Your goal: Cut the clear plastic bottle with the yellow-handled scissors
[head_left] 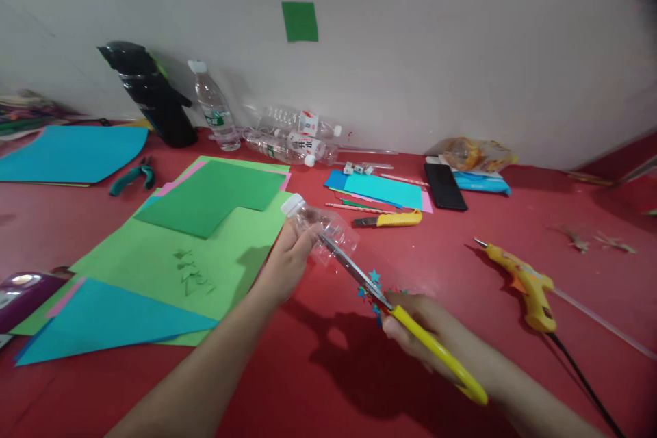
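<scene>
My left hand (290,261) is closed around a clear plastic bottle (328,227) with a white cap, held on its side above the red table (318,369). My right hand (418,332) grips yellow-handled scissors (405,318); their metal blades reach up and left into the bottle's wall. Small blue paper stars (374,278) lie on the table under the blades.
Green and blue paper sheets (169,253) lie left. A yellow utility knife (393,220), pencils, a black phone (445,186), a yellow glue gun (523,282) with its cord, teal pliers (134,176), several bottles (287,140) and a black flask (154,92) stand along the wall.
</scene>
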Demonstrator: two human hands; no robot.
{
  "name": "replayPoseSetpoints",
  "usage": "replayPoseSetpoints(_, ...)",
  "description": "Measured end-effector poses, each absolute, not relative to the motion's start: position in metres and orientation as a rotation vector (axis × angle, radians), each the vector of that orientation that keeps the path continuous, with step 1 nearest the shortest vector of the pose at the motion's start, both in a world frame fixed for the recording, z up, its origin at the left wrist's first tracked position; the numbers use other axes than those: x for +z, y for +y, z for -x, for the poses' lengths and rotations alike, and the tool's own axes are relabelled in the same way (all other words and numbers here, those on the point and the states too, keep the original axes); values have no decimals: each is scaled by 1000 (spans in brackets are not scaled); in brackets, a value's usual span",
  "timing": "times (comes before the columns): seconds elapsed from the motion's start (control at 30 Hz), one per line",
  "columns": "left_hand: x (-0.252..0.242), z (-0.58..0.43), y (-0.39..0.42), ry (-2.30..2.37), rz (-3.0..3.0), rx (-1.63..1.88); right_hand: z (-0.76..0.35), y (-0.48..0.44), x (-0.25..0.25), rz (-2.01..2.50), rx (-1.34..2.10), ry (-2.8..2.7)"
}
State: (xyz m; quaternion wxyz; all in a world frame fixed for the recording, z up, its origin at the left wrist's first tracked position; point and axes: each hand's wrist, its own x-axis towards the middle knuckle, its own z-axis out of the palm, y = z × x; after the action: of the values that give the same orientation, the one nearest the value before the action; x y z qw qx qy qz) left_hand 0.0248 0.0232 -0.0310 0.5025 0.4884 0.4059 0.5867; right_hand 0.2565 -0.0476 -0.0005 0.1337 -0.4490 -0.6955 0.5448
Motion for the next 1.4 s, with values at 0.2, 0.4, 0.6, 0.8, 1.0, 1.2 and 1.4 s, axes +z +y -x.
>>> replayPoseSetpoints(0.2, -32, -24, 23, 976, -1161, 1431, -257, -47, -7, 1282, 1472, -2062)
replayPoseSetpoints(0.4, -29, -24, 24, 1014, -1214, 1431, -258, -46, -10, 1282, 1510, -2032)
replayPoseSetpoints(0.6, -19, -25, 23, 1078, -1386, 1413, -258, -48, -7, 1302, 1531, -2028)
replayPoseSetpoints(0.8, -17, -26, 23, 1087, -1409, 1392, -256, -47, -6, 1326, 1543, -2023)
replayPoseSetpoints(1.0, -19, -25, 24, 1096, -1391, 1399, -257, -45, -14, 1321, 1464, -2053)
replayPoseSetpoints(1.2, -17, -26, 25, 1062, -1410, 1407, -257, -44, -14, 1281, 1527, -2001)
replayPoseSetpoints(1.4, -17, -25, 25, 1097, -1425, 1421, -258, -46, -7, 1279, 1602, -1974)
